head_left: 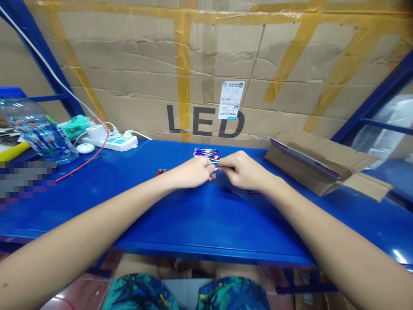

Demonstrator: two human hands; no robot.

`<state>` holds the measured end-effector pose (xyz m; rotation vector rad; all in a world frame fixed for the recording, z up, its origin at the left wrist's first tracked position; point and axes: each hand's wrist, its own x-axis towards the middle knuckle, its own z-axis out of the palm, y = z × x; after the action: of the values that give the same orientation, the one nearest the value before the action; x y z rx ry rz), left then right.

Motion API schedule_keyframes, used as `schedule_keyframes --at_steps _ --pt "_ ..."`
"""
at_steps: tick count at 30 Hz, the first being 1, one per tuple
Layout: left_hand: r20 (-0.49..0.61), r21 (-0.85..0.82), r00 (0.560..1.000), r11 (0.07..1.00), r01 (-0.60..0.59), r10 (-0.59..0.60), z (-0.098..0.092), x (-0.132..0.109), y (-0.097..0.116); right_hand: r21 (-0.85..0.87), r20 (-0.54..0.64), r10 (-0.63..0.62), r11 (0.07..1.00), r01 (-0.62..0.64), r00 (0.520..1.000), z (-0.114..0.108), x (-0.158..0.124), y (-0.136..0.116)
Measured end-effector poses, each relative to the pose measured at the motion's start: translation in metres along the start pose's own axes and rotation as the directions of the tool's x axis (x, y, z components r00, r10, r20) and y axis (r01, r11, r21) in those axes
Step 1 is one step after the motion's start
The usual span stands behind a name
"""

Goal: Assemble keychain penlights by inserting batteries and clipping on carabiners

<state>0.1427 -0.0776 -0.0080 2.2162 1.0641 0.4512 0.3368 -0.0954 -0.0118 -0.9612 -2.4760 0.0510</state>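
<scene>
One bottle sits far L on blue table, then power strip w/ red cable. Mid-table, L hand and R hand meet fingertip to fingertip, both pinched tight on one small piece. Purple pile lies just behind hands. Open box is at R, well apart.

We see a glossy blue painted metal table, matt creased brown cardboard box, and clear plastic bottle.
</scene>
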Motion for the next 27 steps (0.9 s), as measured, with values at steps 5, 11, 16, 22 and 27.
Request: schedule_keyframes --at_steps 5,11,16,22,27 --pt "0.058 -0.032 0.998 0.999 0.026 -0.024 -0.005 -0.007 0.005 0.011 0.01 -0.027 1.0 0.027 1.0 0.002 -0.002 0.0" --pt "-0.147 0.08 0.972 0.981 -0.175 0.185 0.005 -0.011 0.009 0.123 -0.011 0.046 0.991 -0.044 0.999 -0.003 0.001 -0.004" --pt "-0.188 0.323 0.92 0.906 -0.273 0.344 0.013 -0.014 0.005 0.2 0.007 0.129 0.972 -0.128 0.992 -0.001 0.003 -0.007" --pt "-0.131 0.487 0.912 0.827 -0.282 0.388 0.017 -0.015 0.001 0.439 0.115 0.29 0.843 -0.31 0.95 0.003 0.004 -0.006" --pt "-0.141 0.518 0.903 0.808 -0.281 0.405 0.019 -0.014 -0.001 0.531 0.192 0.336 0.755 -0.386 0.922 -0.002 0.004 -0.006"
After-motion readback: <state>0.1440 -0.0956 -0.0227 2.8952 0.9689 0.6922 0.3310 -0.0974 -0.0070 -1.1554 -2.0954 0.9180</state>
